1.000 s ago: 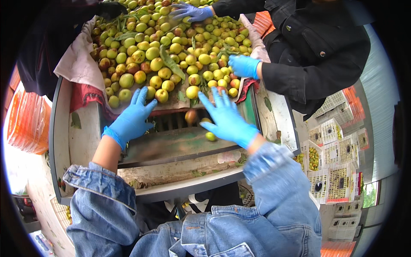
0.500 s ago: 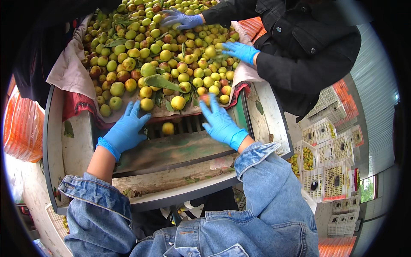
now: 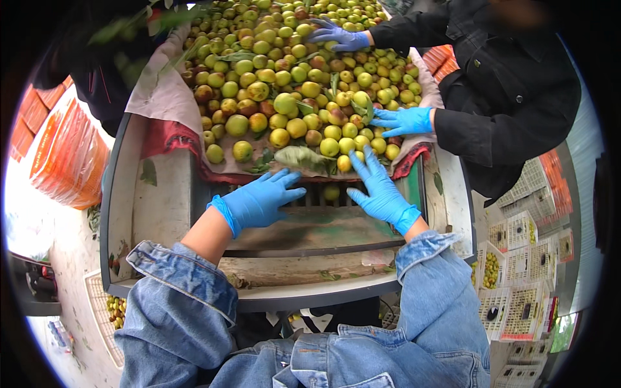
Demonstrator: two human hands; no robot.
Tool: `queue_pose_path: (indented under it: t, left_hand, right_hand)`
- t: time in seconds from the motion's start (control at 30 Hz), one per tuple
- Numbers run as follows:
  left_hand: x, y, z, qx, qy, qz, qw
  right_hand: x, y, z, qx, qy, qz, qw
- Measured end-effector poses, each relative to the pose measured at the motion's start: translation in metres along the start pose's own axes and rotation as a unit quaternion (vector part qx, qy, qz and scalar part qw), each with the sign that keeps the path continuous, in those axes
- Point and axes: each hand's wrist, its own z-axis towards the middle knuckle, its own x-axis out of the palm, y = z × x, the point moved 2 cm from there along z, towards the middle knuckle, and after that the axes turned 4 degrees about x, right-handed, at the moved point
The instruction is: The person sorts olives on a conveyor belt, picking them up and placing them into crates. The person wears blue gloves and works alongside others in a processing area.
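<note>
A heap of green-yellow jujubes [image 3: 284, 103], many with reddish-brown patches, covers a pale cloth [image 3: 162, 97] on a sloping tray. My left hand [image 3: 259, 200], in a blue glove, hovers at the cloth's front edge with fingers stretched out, just below a pale green leaf [image 3: 301, 157]. Also blue-gloved, my right hand [image 3: 383, 194] is open, its fingertips up against the front jujubes. Between my hands a single jujube [image 3: 331, 193] sits at the dark slotted gap below the cloth. Neither hand grips anything.
Across on the right, a co-worker in black reaches in with a purple-gloved hand [image 3: 341, 35] and a blue-gloved hand [image 3: 407, 121]. Blurred leaves [image 3: 139, 24] show at upper left. White crates [image 3: 508, 307] stand at right, orange wrapped crates [image 3: 71, 152] at left.
The whole view has shifted, so the tray sits further right. The large leaf has come to the front edge. A yellow jujube between my hands has left the gap. Blurred leaves have appeared upper left.
</note>
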Motion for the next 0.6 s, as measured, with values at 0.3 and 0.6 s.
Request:
queue_pose_path:
  t: [0.3, 0.6]
  left_hand:
    - [-0.030, 0.019, -0.015, -0.333, -0.026, 0.167, 0.928]
    - [-0.019, 0.015, 0.007, -0.097, -0.038, 0.034, 0.994]
  right_hand:
    - [0.023, 0.013, 0.026, 0.075, -0.021, -0.090, 0.993]
    - [-0.006, 0.057, 0.041, -0.027, -0.120, -0.085, 0.989]
